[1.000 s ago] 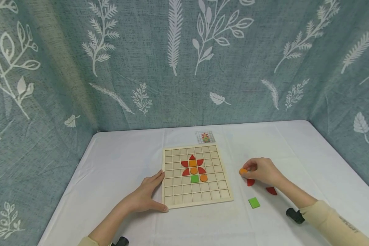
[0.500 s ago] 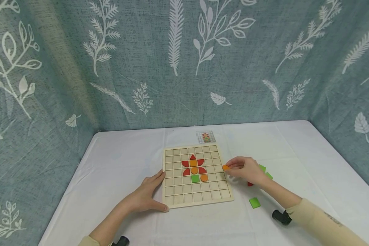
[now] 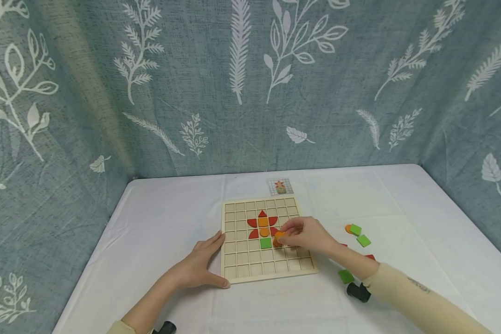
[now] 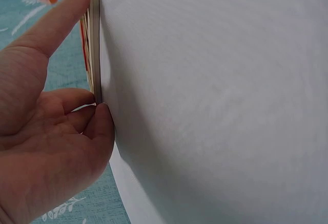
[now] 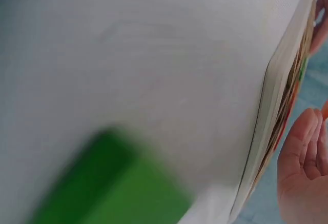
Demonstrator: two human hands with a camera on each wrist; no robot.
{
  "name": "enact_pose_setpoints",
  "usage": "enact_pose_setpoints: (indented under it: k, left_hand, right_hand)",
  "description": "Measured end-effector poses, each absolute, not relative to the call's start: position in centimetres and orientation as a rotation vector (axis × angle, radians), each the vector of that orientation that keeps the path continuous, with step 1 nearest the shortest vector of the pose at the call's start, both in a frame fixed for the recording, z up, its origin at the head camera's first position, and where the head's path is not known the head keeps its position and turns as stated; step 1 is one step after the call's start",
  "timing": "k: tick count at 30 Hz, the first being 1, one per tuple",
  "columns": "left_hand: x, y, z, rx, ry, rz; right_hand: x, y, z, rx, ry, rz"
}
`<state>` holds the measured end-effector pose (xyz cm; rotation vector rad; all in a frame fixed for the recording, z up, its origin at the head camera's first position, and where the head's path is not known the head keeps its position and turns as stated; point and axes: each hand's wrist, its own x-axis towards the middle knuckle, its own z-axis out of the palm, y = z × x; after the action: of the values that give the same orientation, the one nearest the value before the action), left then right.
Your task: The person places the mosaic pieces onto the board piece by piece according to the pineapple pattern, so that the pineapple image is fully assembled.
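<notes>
My right hand (image 3: 306, 234) pinches an orange round tile (image 3: 279, 235) over the wooden grid board (image 3: 242, 271). It hovers above or beside another orange round tile, now partly covered. At the board's left edge my left hand (image 3: 198, 266) rests with thumb and fingers spread; the left wrist view shows its fingers touching the side. On the board lie a red triangle (image 3: 262, 214), an orange square (image 3: 263, 222), an orange disc (image 3: 264, 232), a green square (image 3: 266, 243) and several red curved pieces (image 3: 252, 222).
Right of the board are loose green squares (image 3: 363, 240), an orange piece (image 3: 348, 228) partly under one, and red pieces (image 3: 370, 257) partly hidden by the arm. A small pattern card (image 3: 280, 186) lies behind the board. A patterned curtain (image 3: 217, 139) surrounds the white table (image 3: 163, 208).
The right hand has carried the orange round tile leftward from the loose pieces to over the board. The left hand stays at the board's edge.
</notes>
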<state>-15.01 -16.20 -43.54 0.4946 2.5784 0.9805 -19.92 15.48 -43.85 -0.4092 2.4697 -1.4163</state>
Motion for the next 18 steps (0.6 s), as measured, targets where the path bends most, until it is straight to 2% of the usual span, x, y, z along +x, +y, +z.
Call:
enact_pose_setpoints:
  k: [18]
  left_hand:
    - [-14.9, -16.2, -43.6, 0.481, 2.588, 0.969]
  right_hand:
    - [-20.5, 10.4, -43.7, -0.879, 2.616, -1.083]
